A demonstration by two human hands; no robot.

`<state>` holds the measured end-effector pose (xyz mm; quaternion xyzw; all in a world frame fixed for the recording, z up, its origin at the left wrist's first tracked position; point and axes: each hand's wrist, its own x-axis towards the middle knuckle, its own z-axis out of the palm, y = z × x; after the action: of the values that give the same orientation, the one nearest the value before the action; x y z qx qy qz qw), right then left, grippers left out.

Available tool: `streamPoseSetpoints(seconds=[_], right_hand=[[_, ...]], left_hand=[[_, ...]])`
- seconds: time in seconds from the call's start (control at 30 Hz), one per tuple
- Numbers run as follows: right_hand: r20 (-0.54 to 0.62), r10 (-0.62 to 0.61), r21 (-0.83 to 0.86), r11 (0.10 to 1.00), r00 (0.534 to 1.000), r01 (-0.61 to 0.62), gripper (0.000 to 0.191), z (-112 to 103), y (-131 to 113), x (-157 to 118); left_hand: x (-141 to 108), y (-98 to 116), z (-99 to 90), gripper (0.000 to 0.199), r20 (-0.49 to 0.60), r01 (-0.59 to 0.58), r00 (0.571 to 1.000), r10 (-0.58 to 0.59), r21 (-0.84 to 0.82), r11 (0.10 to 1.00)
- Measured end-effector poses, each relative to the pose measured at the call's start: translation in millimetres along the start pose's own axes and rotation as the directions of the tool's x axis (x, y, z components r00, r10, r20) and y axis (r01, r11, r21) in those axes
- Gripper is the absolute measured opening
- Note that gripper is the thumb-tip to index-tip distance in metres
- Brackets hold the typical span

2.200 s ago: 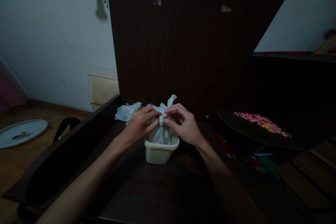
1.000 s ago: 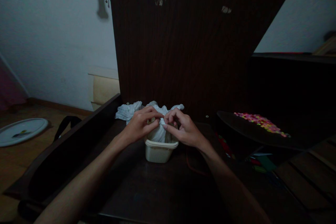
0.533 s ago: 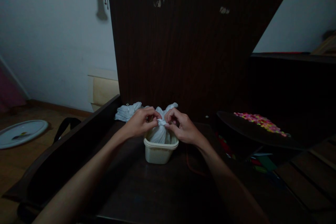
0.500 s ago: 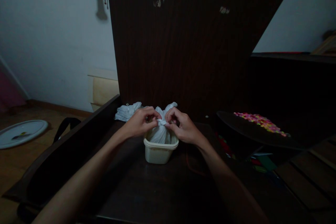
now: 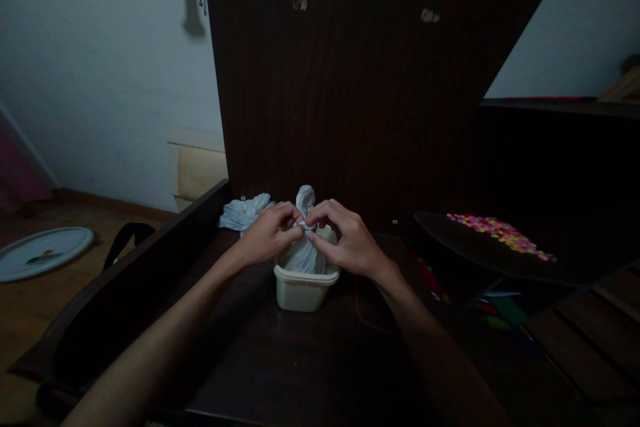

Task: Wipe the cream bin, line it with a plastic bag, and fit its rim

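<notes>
A cream plastic container (image 5: 303,293) stands on the dark wooden surface (image 5: 295,360). Inside it sits a whitish plastic bag (image 5: 304,260), its gathered neck twisted above the rim and a loop of plastic sticking up. My left hand (image 5: 273,232) pinches the bag's neck from the left. From the right, my right hand (image 5: 345,237) pinches the same spot, fingertips almost touching those of my left hand. What the bag holds is hidden.
Behind my left hand lies another crumpled plastic bag (image 5: 243,211). A dark wooden panel (image 5: 340,93) rises at the back. Colourful small pieces (image 5: 500,235) lie on a dark curved shelf at the right. A white oval lid-like object (image 5: 65,240) is on the floor, left.
My right hand's fingers have moved slightly left, closer to my left hand. The bag's top, earlier spread in two tufts, now stands as one narrow loop.
</notes>
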<state>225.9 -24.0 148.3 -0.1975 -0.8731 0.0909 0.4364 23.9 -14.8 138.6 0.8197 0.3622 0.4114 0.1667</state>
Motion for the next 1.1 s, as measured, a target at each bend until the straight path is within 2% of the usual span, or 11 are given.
streamPoseSetpoints(seconds=[0.17,0.3,0.4,0.47,0.57,0.7,0.8,0.87,1.0,1.1], right_hand=[[0.043,-0.064,-0.124,0.990,0.997,0.069,0.019,1.9,-0.7,3.0],[0.060,-0.040,-0.102,0.994,0.997,0.046,0.023,1.8,0.2,2.2],[0.071,-0.002,-0.070,0.998,0.997,0.007,0.025,1.6,-0.2,1.1],[0.080,0.015,-0.056,0.998,0.997,-0.010,0.027,1.6,-0.1,0.4],[0.090,0.019,-0.005,1.000,0.996,-0.019,0.029,2.0,1.5,-1.2],[0.090,0.056,0.166,0.984,0.994,-0.071,0.023,2.4,7.2,-3.7],[0.061,0.136,0.317,0.937,0.989,-0.148,0.024,1.6,12.9,-5.7],[0.044,0.167,0.352,0.920,0.985,-0.172,0.022,0.3,14.8,-7.0],[0.007,0.166,0.224,0.961,0.986,-0.163,0.015,-1.7,8.6,-8.3],[-0.020,0.092,0.046,0.995,0.996,-0.091,0.018,0.7,0.0,-6.7]], left_hand=[[-0.2,3.0,0.8,0.019,0.047,0.068,0.997,-0.063,-0.100,0.993],[-1.0,2.9,0.3,0.020,0.098,0.132,0.989,-0.108,-0.285,0.949],[-2.1,3.0,0.3,0.020,0.124,0.139,0.987,-0.101,-0.351,0.926],[-3.2,3.4,0.4,0.019,0.118,0.117,0.990,-0.082,-0.330,0.937],[-4.7,4.3,-0.2,0.019,0.063,0.053,0.997,-0.040,-0.210,0.976],[-4.5,2.8,-2.9,0.016,-0.022,-0.040,0.999,0.039,-0.069,0.997],[-3.0,-0.9,-4.8,0.015,-0.060,-0.062,0.996,0.059,-0.046,0.997],[-1.7,-3.4,-4.8,0.016,-0.073,-0.040,0.997,0.035,-0.059,0.997],[0.3,-4.7,-1.8,0.014,-0.098,0.069,0.992,-0.078,-0.099,0.993],[0.9,-1.6,1.8,0.017,-0.089,0.150,0.983,-0.160,-0.111,0.982]])
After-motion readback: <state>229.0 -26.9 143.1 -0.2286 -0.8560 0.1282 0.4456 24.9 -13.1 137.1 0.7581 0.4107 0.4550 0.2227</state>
